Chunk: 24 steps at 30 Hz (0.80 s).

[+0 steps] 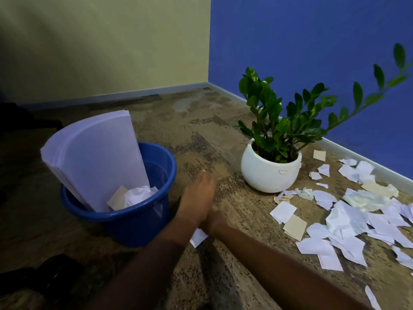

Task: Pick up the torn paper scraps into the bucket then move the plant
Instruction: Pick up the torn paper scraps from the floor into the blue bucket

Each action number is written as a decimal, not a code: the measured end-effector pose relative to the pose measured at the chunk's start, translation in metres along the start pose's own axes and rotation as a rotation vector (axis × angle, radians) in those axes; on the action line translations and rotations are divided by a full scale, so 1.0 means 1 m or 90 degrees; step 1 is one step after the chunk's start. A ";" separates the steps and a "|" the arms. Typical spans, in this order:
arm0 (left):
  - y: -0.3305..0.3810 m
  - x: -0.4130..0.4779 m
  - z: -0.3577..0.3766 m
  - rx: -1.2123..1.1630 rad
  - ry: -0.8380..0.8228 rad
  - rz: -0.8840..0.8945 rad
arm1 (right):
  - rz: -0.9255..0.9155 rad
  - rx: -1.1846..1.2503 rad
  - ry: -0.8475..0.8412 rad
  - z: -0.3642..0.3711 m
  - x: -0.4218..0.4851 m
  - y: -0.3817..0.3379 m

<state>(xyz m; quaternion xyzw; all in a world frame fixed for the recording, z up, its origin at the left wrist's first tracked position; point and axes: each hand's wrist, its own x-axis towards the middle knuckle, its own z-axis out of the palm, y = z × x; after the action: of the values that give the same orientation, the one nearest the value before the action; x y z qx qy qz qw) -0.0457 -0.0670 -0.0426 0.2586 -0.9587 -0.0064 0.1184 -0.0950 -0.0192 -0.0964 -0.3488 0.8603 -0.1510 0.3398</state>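
My left hand [197,193] reaches forward over the floor [201,135], just beside the right side of the blue bucket [134,222]. It is blurred, but its fingers [203,177] look stretched out straight and close together, pointing away from me, and I see nothing in them.

My right forearm comes in from the right and crosses under my left wrist. Only the base of my right hand [211,221] shows there; the fingers are hidden behind my left arm, so I cannot tell how far they are open. A small white scrap [197,237] sticks out below the crossing point, right at that hidden hand. Whether I am pinching it or it merely lies on the floor there, I cannot tell.

The bucket stands on the floor to my left. A thick stack of white sheets [96,157] leans upright inside it, rising well above the rim, with a crumpled white wad [138,194] and a beige piece [117,198] beside the stack.

The plant [279,121] sits in a round white pot [268,175], upright, to the right of the bucket and near the blue wall [312,41]. Torn paper scraps [348,222], white and beige, lie scattered on the floor to the right of the pot, the nearest ones just beside its base.
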 end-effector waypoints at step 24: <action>-0.027 -0.029 0.078 -0.130 -0.217 -0.297 | -0.278 0.133 0.401 -0.057 0.014 -0.027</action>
<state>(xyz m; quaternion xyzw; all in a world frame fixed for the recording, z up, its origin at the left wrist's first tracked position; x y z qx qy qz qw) -0.0266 -0.0797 -0.1271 0.4540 -0.8737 -0.1731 -0.0234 -0.1276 -0.0469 -0.0483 -0.4236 0.8080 -0.4061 0.0530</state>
